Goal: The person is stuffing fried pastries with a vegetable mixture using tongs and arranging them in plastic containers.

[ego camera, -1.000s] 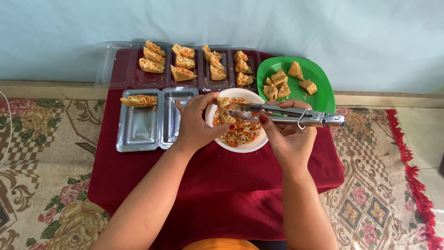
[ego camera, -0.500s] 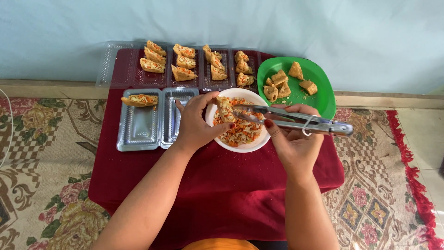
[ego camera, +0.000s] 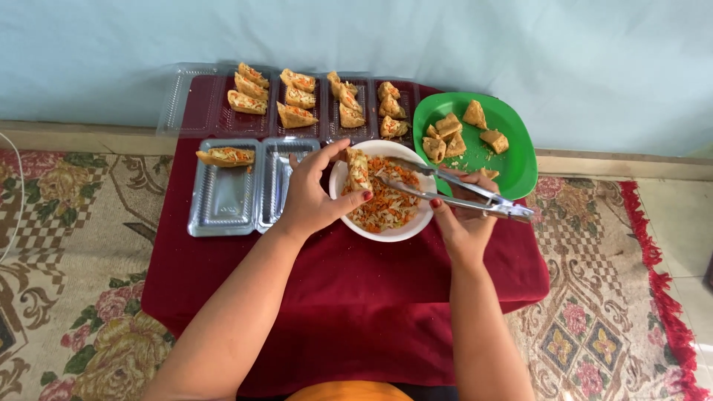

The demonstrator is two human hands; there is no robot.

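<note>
- Grip: right hand [ego camera: 462, 223] closed around long metal tongs [ego camera: 453, 189]; left hand [ego camera: 316, 197] clasps a golden fried tofu pocket [ego camera: 357, 169] over the bowl.
- Dark red cloth-covered table [ego camera: 349, 297] bears everything.
- Round green plastic plate [ego camera: 512, 167] holds unfilled tofu pieces.
- White round bowl [ego camera: 386, 232] contains shredded vegetable filling [ego camera: 386, 204]; tong tips rest in it.

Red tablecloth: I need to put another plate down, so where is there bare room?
The red tablecloth is bare along its near half, between the forearms and below the white round bowl. The far half is crowded: clear plastic trays, the green round plate, both hands and the metal tongs.
</note>
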